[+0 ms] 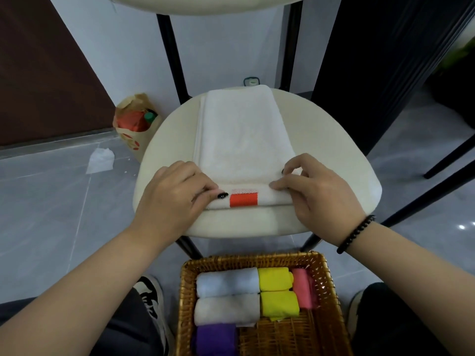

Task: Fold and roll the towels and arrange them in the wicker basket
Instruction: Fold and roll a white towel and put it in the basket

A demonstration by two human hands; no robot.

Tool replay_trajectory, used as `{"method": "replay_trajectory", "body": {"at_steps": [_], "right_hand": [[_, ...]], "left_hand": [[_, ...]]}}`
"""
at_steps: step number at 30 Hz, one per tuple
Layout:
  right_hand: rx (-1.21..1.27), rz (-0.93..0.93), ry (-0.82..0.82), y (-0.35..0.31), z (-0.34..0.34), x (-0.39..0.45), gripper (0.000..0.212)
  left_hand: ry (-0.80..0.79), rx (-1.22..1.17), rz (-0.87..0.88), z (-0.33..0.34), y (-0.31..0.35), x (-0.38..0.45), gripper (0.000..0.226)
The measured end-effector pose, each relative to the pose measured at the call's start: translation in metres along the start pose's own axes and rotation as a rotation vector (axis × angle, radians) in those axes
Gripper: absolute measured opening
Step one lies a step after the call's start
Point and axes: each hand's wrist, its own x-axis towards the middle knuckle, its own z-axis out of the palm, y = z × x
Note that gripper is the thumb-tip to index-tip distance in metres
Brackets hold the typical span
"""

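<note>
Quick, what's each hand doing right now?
Left hand: grip on the white towel's rolled near edge.
Right hand: grip on the same edge.

1. Soft, even indoor light is filling the scene, bright enough to be washing out the weave of the white towel [237,134].
2. Small glints are shining on the glossy floor tiles [462,227] at the right.
3. The dark cabinet [390,60] is sinking into near-black shadow.
4. The wide lens is bending the straight chair legs [172,55] and stretching the forearms near the edges.
5. Everything is looking slightly soft.
</note>
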Motion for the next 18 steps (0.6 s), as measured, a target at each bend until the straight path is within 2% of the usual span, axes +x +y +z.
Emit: {"method": "replay_trajectory", "body": {"at_steps": [4,7,13,18], "right_hand": [[-0.309,-0.192,0.099,-0.004,0.006,-0.009,0.022],[-0.371,-0.249,0.090,-0.007,0.008,-0.016,0.026],[-0.191,-0.164,-0.039,-0.004,-0.002,-0.018,0.034],[0.054,-0.078,-0.109,0.010,-0.009,-0.004,0.035]], "left_hand": [[0.068,0.201,0.231,0.004,0.005,-0.009,0.018],[0.030,0.228,0.308,0.007,0.009,-0.016,0.028],[-0.062,0.084,0.136,0.007,0.008,-0.027,0.036],[0.000,0.054,0.024,0.006,0.008,-0.024,0.029]]}}
